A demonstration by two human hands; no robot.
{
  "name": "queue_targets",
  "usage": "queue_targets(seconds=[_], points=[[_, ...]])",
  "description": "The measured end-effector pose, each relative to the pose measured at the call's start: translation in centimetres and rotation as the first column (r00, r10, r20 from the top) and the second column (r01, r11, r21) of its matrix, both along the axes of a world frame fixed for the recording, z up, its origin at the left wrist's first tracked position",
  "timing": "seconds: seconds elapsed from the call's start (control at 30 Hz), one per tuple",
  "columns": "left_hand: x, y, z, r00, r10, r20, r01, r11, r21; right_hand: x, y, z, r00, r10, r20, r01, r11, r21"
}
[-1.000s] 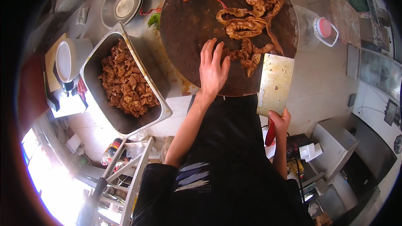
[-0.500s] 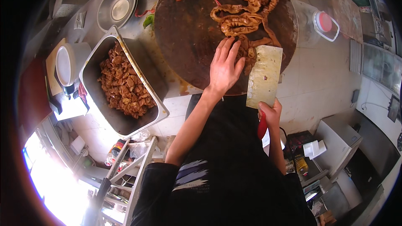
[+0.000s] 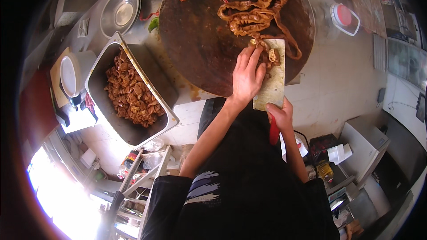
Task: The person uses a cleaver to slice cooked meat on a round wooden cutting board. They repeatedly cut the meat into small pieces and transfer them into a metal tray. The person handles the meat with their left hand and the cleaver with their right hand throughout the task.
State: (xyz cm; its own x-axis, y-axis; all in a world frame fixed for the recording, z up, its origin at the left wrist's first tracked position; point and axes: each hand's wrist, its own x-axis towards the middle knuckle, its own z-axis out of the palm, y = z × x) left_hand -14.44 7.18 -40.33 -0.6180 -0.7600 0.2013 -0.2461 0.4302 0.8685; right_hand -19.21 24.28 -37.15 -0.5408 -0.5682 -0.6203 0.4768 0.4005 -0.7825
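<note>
a: from my far seat, through the head view, what do i have in the right hand (image 3: 281, 114)?

b: i see its fingers closed around the red handle of the cleaver (image 3: 272, 93). the wide pale blade points away from the body, over the near part of the round board (image 3: 200, 40).

a: and the left hand (image 3: 248, 78)?

b: its fingers lie close together, the thumb a little apart, at the left edge of the blade. whether they are pinching something i cannot tell, because the hand hides what is under it.

a: where is the brown strip (image 3: 255, 27), relative to the grip?

b: its big folds lie on the board, beyond both hands. the lower fold is just past the left fingertips. one thin tail bends down on the right, beside the blade's far corner.

a: is some food nearer to me?

b: yes, a small brown piece (image 3: 273, 56) shows against the blade's face, to the right of the left fingers. the right hand is below it, at the handle.

a: what stands to the left?

b: the deep metal tray (image 3: 156, 71), beside the board and well apart from both hands. a heap of brown pieces (image 3: 132, 93) lies inside. farther away i notice a metal bowl (image 3: 121, 14).
</note>
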Motion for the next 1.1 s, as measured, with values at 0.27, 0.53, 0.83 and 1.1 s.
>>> queue_targets(seconds=[0.27, 0.53, 0.83, 1.1], points=[[0.9, 0.5, -0.2, 0.995, 0.043, -0.09, -0.038, 0.998, 0.055, 1.0, -1.1, 1.2, 0.998, 0.043, -0.045, -0.043, 0.999, -0.005], [3.7, -2.4, 3.6, 0.947, 0.25, -0.201, -0.24, 0.968, 0.073, 2.9, -4.2, 3.6, 0.959, 0.215, -0.182, -0.224, 0.974, -0.027], [13.6, -9.0, 8.9, 0.697, 0.638, -0.326, -0.657, 0.751, 0.067, 9.7, -13.5, 7.8, 0.608, 0.445, -0.657, -0.633, 0.772, -0.063], [25.6, -11.0, 7.4, 0.394, 0.853, -0.343, -0.838, 0.487, 0.247, 16.5, -19.4, 9.3, 0.305, 0.649, -0.697, -0.873, 0.483, 0.068]])
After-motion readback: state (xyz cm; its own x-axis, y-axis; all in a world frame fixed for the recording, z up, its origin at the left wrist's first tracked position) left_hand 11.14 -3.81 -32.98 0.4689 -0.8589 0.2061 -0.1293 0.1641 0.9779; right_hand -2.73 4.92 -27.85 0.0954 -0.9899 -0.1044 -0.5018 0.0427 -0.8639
